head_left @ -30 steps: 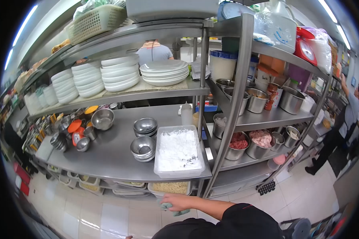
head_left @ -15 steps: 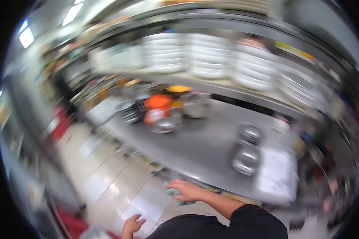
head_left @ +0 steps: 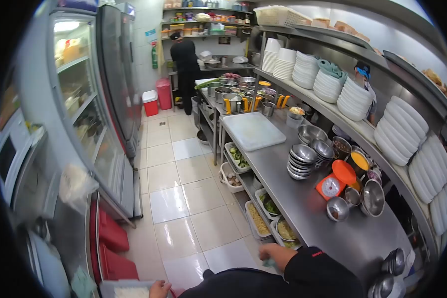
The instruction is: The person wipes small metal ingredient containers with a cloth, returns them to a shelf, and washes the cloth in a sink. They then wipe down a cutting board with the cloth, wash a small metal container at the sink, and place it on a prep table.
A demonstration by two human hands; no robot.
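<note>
My right hand [head_left: 279, 255] is low in the view, beside the front edge of the steel counter [head_left: 303, 208]. Its fingers are closed around a green cloth [head_left: 269, 262], of which only a small part shows. My left hand [head_left: 160, 289] is at the bottom edge, partly cut off, with its fingers apart and nothing seen in them. It is next to a pale tub [head_left: 113, 287] with white contents. On the counter are an orange dial scale [head_left: 330, 186], small steel bowls [head_left: 302, 161] in stacks and a white cutting board [head_left: 253, 130].
Stacks of white plates [head_left: 400, 130] line the shelf above the counter. Food tubs [head_left: 257, 218] sit on the undershelf. Red bins [head_left: 115, 231] and a glass-door fridge [head_left: 74, 84] stand on the left. One person [head_left: 185, 64] works at the back; another [head_left: 365, 82] is behind the shelf.
My view has swung left, bringing the aisle, fridge and back of the kitchen in. The cloth is still in my right hand. My left hand is now beside the pale tub.
</note>
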